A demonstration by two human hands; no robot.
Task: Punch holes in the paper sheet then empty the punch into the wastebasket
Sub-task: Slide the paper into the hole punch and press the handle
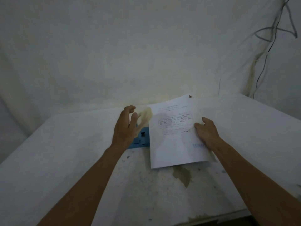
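Note:
A white printed paper sheet (174,132) is held tilted above the table, its left edge over a blue hole punch (141,139). My right hand (206,132) grips the sheet at its right edge. My left hand (126,126) hovers over the punch with fingers spread, hiding the punch's left part. A pale cream piece (145,115), blurred, shows just beyond the left hand's fingers above the punch. No wastebasket is in view.
The white table (65,152) has worn, stained patches (180,175) near its front. A white wall stands close behind. Cables (267,51) hang down the wall at the far right.

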